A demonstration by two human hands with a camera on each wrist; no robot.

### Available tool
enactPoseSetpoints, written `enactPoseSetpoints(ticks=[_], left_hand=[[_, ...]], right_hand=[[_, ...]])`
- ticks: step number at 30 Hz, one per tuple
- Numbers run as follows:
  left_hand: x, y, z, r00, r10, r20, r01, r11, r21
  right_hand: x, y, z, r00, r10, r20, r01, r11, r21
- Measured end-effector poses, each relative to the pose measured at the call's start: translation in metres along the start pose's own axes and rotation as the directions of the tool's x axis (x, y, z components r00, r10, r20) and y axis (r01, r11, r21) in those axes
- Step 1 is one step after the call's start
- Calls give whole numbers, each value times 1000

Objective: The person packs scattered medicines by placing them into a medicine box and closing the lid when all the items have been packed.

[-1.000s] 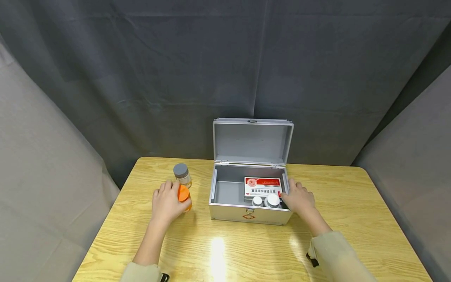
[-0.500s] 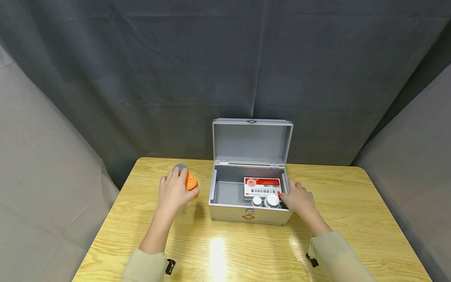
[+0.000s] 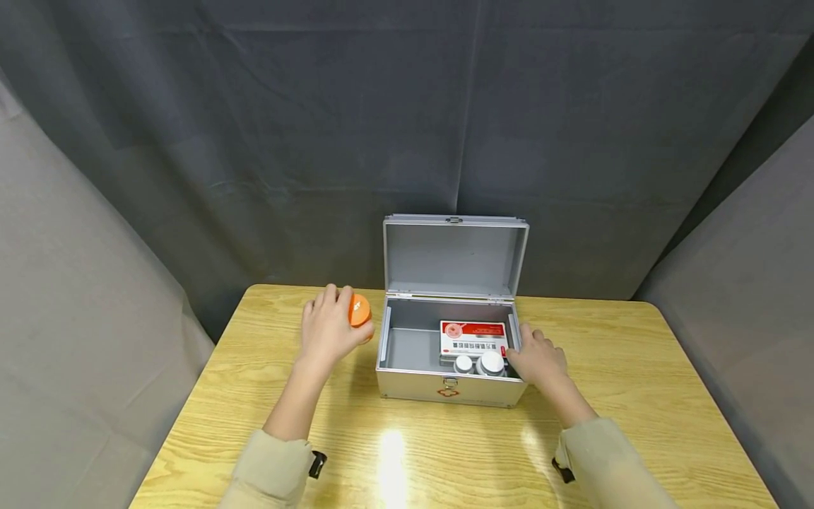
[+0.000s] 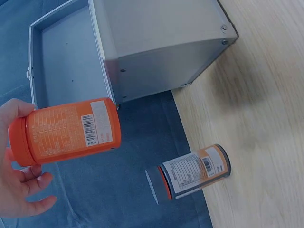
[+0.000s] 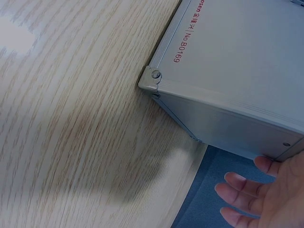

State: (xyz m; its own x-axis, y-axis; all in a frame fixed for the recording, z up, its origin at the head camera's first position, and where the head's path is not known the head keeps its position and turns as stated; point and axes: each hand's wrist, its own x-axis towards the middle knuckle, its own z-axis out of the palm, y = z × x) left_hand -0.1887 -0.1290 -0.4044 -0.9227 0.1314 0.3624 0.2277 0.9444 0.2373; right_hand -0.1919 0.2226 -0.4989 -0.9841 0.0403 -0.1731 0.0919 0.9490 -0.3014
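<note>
I watch the left hand [image 3: 329,329] pinch an orange bottle [image 4: 71,129], roughly upright, just left of the open first-aid case [image 3: 410,386] (the right hand [image 3: 542,359] grips its right side).

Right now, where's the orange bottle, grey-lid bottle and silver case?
Orange bottle [image 4: 70,130]: left wrist view, middle of its side.
Grey-lid bottle [image 4: 187,174]: left wrist view, on its label.
Silver case [image 3: 413,387]: head view, front wall.

Looked forward and down from the head, well back, across table [image 3: 636,403] and metal case [image 3: 410,385]; peered tilted from each wrist, close to opposite ends of that case, shared by all three.
</note>
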Motion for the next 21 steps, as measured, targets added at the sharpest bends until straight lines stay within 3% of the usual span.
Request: enactPoseSetpoints(ticks=[9, 21], left_hand=[[14, 15, 0, 998, 47, -38, -47, 999, -1], [29, 40, 7, 996, 86, 3, -86, 996, -7]], right_hand=[[0, 0, -1, 1000, -5, -1, 5, 1000, -1], [-1, 1, -1, 1000, -14, -18, 14, 1000, -10]])
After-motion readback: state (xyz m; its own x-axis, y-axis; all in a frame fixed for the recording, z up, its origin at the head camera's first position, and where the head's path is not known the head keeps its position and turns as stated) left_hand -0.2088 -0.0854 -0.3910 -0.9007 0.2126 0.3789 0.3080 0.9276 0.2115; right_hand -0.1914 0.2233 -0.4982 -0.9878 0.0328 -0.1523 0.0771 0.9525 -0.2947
